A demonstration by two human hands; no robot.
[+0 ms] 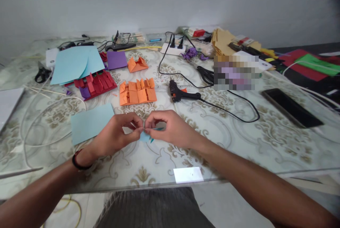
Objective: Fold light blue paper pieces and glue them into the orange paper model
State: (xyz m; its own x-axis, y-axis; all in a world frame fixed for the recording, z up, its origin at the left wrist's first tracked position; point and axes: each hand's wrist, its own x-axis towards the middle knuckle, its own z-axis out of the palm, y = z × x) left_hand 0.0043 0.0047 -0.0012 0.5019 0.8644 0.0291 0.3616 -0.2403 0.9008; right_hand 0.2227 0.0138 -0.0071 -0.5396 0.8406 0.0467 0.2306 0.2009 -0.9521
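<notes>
Both hands meet over the near middle of the table, pinching a small folded piece of light blue paper [145, 137]. My left hand [119, 130] has thumb and forefinger closed on its left side. From the right, my right hand [170, 128] grips it the same way, its fingertips almost touching the left ones. Darker teal points of the paper stick out below the right fingers; the upper part is hidden. Beside my left hand lies a flat light blue sheet [91, 123]. Just beyond the hands sits a folded orange paper piece [138, 92].
A black glue gun [183, 93] lies behind my right hand, its cord looping right. Farther back are red folded paper [97, 84], blue sheets [77, 63], a purple square [117, 60], scissors [205, 74] and a power strip [174, 48]. A phone [292, 107] rests at right.
</notes>
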